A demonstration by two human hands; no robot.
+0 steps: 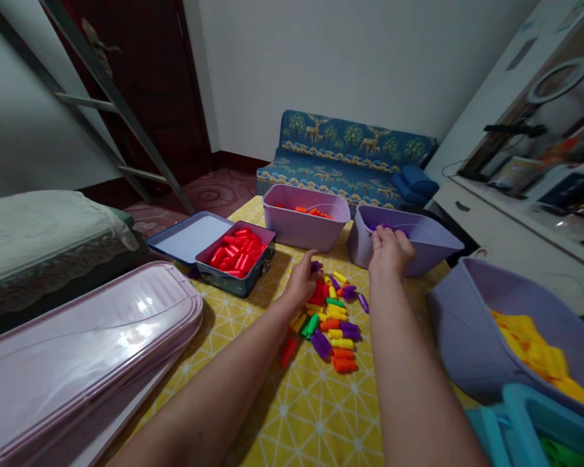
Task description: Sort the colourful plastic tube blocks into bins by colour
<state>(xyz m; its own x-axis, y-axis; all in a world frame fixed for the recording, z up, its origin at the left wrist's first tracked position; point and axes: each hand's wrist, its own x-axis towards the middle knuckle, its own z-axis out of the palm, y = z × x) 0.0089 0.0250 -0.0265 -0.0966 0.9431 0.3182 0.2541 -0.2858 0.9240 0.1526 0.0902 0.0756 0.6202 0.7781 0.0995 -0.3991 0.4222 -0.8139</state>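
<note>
My left hand is over a loose pile of small plastic tubes, its fingers bent around a purple tube. The pile mixes yellow tubes, orange tubes, green tubes, red and purple ones on the table. My right hand reaches over the near rim of a lilac bin. Its fingers look closed and pressed together; what they hold, if anything, is hidden. Purple pieces show just beyond them, inside the bin.
An open metal tin holds red tubes. Behind it, another lilac bin contains orange pieces. At right stand a bin with yellow pieces and a turquoise basket with green ones. Pinkish lids lie stacked at left.
</note>
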